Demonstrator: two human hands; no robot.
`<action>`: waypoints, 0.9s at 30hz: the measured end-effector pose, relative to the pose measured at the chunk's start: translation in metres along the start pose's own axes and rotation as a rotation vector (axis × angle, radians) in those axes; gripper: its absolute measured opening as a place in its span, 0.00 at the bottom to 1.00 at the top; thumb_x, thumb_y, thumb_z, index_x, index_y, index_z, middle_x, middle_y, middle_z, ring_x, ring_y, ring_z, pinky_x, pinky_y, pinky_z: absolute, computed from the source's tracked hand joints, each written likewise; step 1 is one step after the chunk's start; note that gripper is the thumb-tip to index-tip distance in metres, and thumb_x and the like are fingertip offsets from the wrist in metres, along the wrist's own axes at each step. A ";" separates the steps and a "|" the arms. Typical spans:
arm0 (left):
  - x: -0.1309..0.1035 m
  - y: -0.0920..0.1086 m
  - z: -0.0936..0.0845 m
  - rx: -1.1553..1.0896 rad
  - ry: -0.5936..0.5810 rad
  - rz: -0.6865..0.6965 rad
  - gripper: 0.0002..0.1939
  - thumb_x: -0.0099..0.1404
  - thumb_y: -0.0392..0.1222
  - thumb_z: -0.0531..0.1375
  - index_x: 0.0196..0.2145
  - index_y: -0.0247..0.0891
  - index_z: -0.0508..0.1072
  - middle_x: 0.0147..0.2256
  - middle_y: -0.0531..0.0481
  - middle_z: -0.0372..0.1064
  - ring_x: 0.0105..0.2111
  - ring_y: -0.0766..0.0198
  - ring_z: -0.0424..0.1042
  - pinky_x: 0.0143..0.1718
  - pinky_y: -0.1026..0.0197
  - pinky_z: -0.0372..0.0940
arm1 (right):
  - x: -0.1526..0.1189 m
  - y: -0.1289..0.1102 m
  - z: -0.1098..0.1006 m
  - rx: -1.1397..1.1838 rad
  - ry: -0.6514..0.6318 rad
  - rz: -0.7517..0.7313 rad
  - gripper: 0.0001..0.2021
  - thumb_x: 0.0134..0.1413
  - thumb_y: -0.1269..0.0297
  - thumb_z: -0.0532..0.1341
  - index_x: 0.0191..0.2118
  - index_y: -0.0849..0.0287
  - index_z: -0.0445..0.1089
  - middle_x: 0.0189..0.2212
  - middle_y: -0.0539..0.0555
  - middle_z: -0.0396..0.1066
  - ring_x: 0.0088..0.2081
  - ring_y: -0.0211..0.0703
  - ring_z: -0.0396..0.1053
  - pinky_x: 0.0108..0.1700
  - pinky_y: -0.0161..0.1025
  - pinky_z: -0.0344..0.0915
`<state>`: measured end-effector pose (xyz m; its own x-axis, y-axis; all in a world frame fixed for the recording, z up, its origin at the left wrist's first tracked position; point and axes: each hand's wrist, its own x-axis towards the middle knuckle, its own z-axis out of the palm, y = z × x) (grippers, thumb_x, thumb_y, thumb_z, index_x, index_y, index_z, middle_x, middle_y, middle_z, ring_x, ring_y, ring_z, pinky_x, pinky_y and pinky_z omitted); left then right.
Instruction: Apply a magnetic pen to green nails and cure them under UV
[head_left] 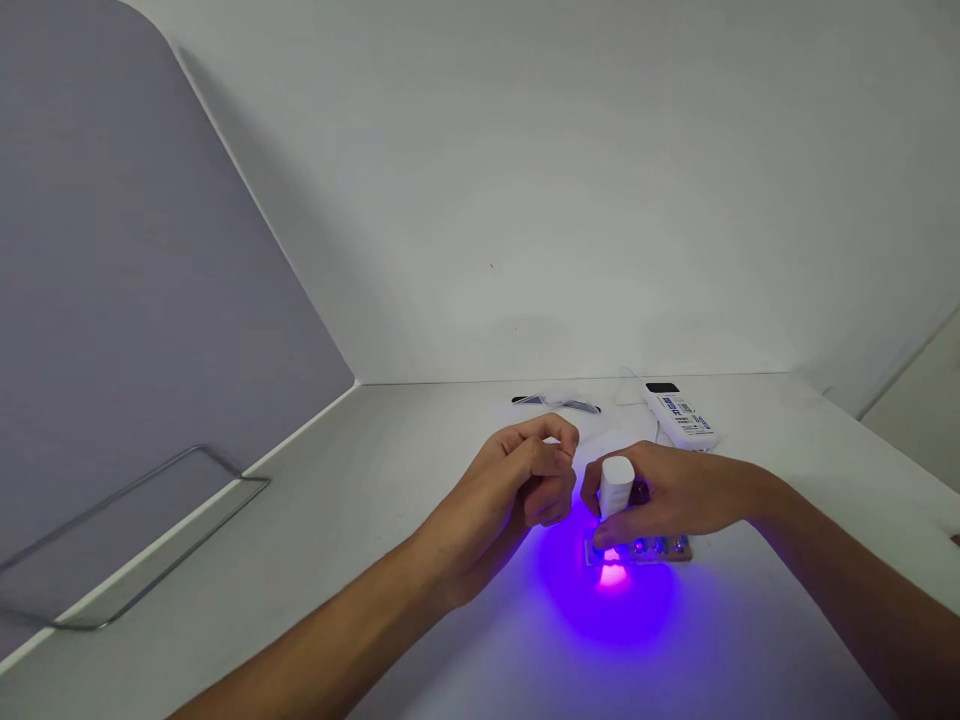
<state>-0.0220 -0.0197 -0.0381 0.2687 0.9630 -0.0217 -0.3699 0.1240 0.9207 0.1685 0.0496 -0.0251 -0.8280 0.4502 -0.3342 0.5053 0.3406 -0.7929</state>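
My right hand (pixel 652 490) grips a white cylindrical lamp (pixel 617 485), held upright over the left end of a small strip (pixel 686 549) on the table. Violet light spreads from below the lamp, with a bright pink spot at the strip's front edge. Several small round shiny pieces sit in a row on the strip. Just left of the lamp, my left hand (pixel 536 475) is raised with its fingers curled and thumb and fingertips pressed together; whatever it may hold is too small to make out.
On the white table (pixel 360 450), a white device with a black end (pixel 681 415) and a thin cable lies behind my right hand. Dark-ended flat pieces (pixel 577 406) lie behind my left hand. A metal wire frame (pixel 187 550) stands at the left edge.
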 end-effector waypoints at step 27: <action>-0.003 0.001 0.001 -0.027 -0.109 0.001 0.06 0.57 0.29 0.56 0.27 0.38 0.63 0.18 0.61 0.46 0.18 0.72 0.42 0.22 0.63 0.41 | 0.000 0.002 0.000 0.004 -0.010 0.025 0.16 0.53 0.50 0.66 0.36 0.57 0.67 0.23 0.44 0.60 0.24 0.32 0.57 0.25 0.31 0.53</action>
<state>-0.0224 -0.0231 -0.0364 0.3626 0.9317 0.0225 -0.3939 0.1313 0.9097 0.1697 0.0502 -0.0263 -0.8178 0.4498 -0.3589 0.5247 0.3266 -0.7862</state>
